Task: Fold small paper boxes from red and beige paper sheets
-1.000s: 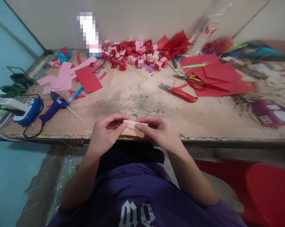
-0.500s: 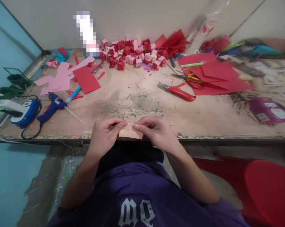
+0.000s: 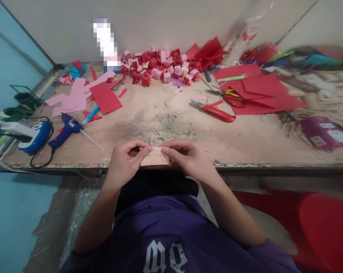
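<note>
A small piece of pale cream paper [image 3: 151, 160] with crease lines and a folded upper strip is held at the table's front edge. My left hand [image 3: 128, 159] pinches its upper left part between thumb and fingers. On the other side my right hand [image 3: 185, 157] pinches the upper right part, thumb on the face toward me. The fingertips behind the paper are hidden. Just beyond both hands, green shavings [image 3: 165, 127] lie scattered over the wooden tabletop [image 3: 148, 98].
At the back is a heap of small red and pink paper cubes [image 3: 160, 66]. Left are a blue glue gun [image 3: 64, 131], pink paper [image 3: 74, 96] and a power socket [image 3: 36, 136]. Right are red-handled pliers [image 3: 216, 112], scissors [image 3: 232, 96], red sheets [image 3: 262, 91] and a purple package [image 3: 324, 132].
The paper's upper strip now faces me more fully, showing crease lines where a thin edge showed before. Both hands keep their pinch in nearly the same place. The view has shifted slightly.
</note>
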Tool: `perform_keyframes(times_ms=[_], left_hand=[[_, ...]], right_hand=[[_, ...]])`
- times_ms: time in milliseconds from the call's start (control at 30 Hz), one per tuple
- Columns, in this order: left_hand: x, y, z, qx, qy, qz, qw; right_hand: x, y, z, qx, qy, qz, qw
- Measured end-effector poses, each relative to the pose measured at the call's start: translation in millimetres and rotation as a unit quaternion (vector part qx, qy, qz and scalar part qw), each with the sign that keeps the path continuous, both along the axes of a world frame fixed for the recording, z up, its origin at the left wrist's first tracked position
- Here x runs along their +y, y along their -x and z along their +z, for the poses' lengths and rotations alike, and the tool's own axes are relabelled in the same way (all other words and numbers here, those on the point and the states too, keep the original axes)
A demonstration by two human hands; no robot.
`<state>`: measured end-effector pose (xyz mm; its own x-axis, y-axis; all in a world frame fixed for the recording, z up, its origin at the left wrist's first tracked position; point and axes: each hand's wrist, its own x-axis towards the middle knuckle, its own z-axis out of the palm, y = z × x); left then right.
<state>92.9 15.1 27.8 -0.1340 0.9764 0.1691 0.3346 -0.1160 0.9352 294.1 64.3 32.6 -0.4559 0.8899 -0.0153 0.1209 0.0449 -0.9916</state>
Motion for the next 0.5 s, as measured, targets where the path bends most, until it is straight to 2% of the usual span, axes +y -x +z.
perform_keyframes(times_ms=[167, 233, 400, 500], left_hand=[[-1.2, 0.5, 0.2, -0.09, 0.011, -0.042, 0.995], [-1.3, 0.2, -1.1, -0.087, 0.013, -0.041, 0.995], [-0.5, 0.6, -3.7, -0.041, -0.006, -0.007, 0.999], [-0.7, 1.6, -3.7, -0.024, -0.013, 0.011, 1.0]], right_hand=[[0.2, -1.1, 0.8, 0.037, 0.051, -0.061, 0.996], [0.2, -1.4, 1.4, 0.052, 0.068, -0.072, 0.994], [1.0, -1.7, 2.4, 0.107, 0.094, -0.012, 0.99], [1.6, -1.2, 0.8, 0.102, 0.081, 0.015, 0.991]])
